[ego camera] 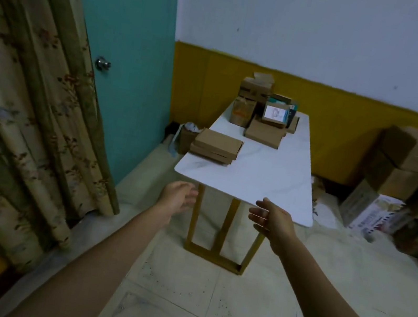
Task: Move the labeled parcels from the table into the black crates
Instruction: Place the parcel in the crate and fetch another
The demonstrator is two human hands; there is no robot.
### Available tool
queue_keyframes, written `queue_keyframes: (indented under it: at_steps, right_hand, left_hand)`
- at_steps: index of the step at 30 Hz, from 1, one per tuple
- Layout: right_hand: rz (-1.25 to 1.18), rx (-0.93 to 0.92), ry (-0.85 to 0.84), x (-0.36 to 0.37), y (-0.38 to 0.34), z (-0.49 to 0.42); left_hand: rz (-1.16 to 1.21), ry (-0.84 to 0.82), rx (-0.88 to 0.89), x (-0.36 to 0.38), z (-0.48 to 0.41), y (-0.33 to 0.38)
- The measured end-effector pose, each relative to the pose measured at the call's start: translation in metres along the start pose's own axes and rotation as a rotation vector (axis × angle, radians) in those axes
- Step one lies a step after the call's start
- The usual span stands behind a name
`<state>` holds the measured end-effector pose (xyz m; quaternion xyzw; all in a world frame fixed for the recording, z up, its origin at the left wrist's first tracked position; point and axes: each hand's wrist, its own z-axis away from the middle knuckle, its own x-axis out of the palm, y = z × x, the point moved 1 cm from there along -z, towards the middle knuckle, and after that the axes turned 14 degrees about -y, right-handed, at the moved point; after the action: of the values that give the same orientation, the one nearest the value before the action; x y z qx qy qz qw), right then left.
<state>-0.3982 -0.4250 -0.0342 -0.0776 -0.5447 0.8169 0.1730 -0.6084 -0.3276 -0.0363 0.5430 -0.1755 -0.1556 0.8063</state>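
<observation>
- The left hand (179, 197) and the right hand (271, 220) hold nothing; their fingers are relaxed and spread, just before the near edge of the table (254, 177).
- The parcels lie on the table: a flat stack (217, 146) at the near left and a pile (259, 106) at the far end, where one shows a white label (276, 113).
- No crate is in view.
- The parcels are cardboard, probably light and stiff; a flat one is best taken by its two long sides.

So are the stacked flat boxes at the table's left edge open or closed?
Closed: the flat boxes lie stacked, lids down flat, on the table.
</observation>
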Motion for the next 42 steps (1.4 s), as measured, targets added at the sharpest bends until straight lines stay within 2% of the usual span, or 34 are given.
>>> queue_keyframes:
  at_steps: [4,7,12,17,23,27,31,34,37,40,42]
  right_hand:
    - [-0.047,0.059,-0.07,-0.008,0.005,-0.069]
    - [-0.072,0.1,-0.062,-0.014,0.007,-0.136]
    - [-0.064,0.144,-0.013,-0.016,-0.028,-0.24]
    - [-0.037,0.146,0.041,-0.012,-0.076,-0.344]
    - [0.034,0.217,0.096,-0.003,-0.082,-0.419]
    - [0.065,0.306,0.045,-0.001,-0.078,-0.45]
    - [0.019,0.375,-0.086,0.0,-0.072,-0.465]
    - [0.044,0.287,-0.111,-0.003,-0.077,-0.464]
    - [-0.01,0.093,-0.013,-0.015,-0.086,-0.461]
    - [-0.092,-0.027,0.106,-0.031,-0.104,-0.457]
    - [-0.186,-0.073,0.065,-0.042,-0.118,-0.456]
  left_hand:
    - [0.027,0.095,-0.066,-0.012,-0.073,-0.013]
    - [0.069,0.121,-0.103,-0.021,-0.143,-0.016]
    - [0.152,0.127,-0.097,-0.031,-0.259,0.023]
    - [0.004,0.181,-0.06,-0.047,-0.364,0.065]
    - [-0.253,0.283,-0.062,-0.053,-0.437,0.085]
    - [-0.355,0.205,-0.179,-0.051,-0.466,0.086]
    - [-0.479,0.081,-0.289,-0.044,-0.478,0.077]
    - [-0.6,0.064,-0.275,-0.037,-0.478,0.075]
    - [-0.496,0.156,-0.215,-0.025,-0.476,0.083]
    - [-0.224,0.232,-0.125,-0.015,-0.473,0.091]
    - [-0.033,0.229,-0.116,-0.011,-0.471,0.098]
